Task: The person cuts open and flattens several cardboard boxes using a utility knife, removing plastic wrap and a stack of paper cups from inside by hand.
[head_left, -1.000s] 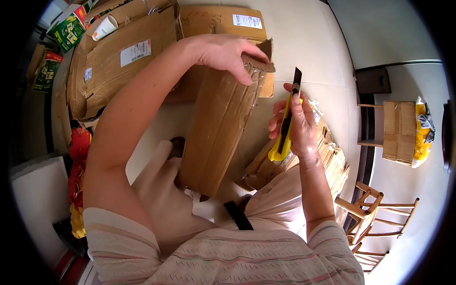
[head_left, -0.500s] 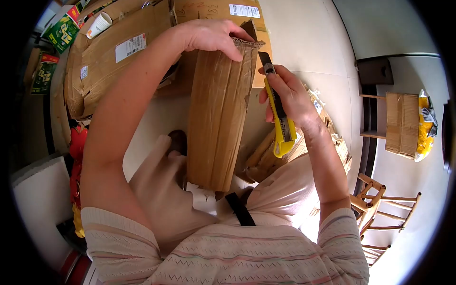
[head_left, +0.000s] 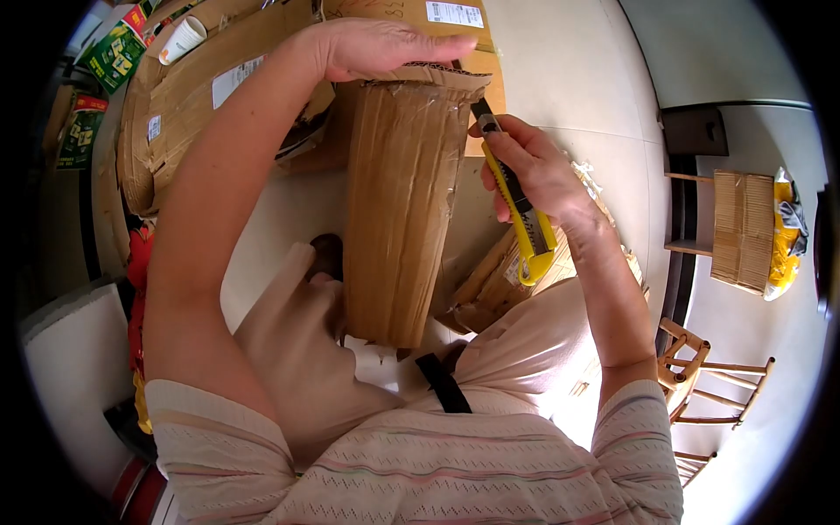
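Observation:
A long, narrow cardboard box [head_left: 398, 219] stands upright between my knees, its upper end creased and taped. Across its top edge lies my left hand [head_left: 385, 51], holding the box there; the thumb points right and the other fingers are mostly hidden behind the folded flap. My right hand [head_left: 534, 171] is closed around a yellow utility knife [head_left: 530, 236]. The knife's dark blade is out and points up and left, close beside the box's upper right corner. Whether the blade touches the cardboard I cannot tell.
Flattened cardboard [head_left: 188, 114] with a paper cup [head_left: 182, 40] lies at the upper left. Another carton [head_left: 486, 66] is behind the box. More cardboard [head_left: 490, 280] lies by my right knee. Wooden stools [head_left: 687, 367] and a carton [head_left: 742, 227] stand at the right.
The knife has moved left and up to the box's top corner, its blade now tilted left. My left hand has shifted up, its thumb lifted off the box's face, and the box stands more upright.

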`<state>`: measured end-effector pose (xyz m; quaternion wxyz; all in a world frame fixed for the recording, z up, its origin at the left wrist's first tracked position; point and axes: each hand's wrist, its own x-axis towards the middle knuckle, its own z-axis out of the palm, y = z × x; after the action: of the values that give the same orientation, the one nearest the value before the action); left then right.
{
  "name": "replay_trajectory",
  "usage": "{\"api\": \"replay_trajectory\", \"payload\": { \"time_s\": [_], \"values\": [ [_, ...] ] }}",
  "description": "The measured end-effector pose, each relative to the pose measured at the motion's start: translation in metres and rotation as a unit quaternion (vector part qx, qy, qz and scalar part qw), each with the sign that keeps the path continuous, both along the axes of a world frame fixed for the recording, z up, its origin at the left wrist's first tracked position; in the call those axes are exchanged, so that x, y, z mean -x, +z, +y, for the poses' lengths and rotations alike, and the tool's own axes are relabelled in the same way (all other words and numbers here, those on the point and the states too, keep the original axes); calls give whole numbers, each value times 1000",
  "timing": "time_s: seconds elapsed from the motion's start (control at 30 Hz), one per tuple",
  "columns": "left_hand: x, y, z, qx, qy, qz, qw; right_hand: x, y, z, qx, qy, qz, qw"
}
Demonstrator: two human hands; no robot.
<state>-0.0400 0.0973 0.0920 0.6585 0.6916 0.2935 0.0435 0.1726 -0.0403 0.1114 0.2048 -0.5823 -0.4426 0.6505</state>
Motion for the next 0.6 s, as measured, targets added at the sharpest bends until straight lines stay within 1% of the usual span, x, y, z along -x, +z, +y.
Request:
{"api": "replay_trajectory", "payload": {
  "time_s": [0.1, 0.2, 0.23, 0.33, 0.43, 0.53, 0.6],
  "values": [
    [2, 8, -10, -14, 35, 71, 997, 6, -4, 0, 3, 25, -24, 999],
    [4, 12, -13, -79, -140, 113, 981, 13, -7, 0, 20, 34, -47, 998],
    [6, 12, -17, -83, -149, 142, 975, 15, -9, 1, 23, 44, -51, 997],
    [8, 9, -26, -69, -156, 172, 970, 20, -14, 3, 31, 70, -57, 995],
    [9, 11, -30, -136, -160, 213, 954, 21, -13, 3, 31, 88, -64, 994],
    [16, 5, -32, -135, -151, 198, 959, 22, -13, 4, 30, 95, -64, 993],
    [23, -1, -29, -78, -141, 158, 974, 25, -12, 3, 27, 91, -46, 994]
  ]
}}
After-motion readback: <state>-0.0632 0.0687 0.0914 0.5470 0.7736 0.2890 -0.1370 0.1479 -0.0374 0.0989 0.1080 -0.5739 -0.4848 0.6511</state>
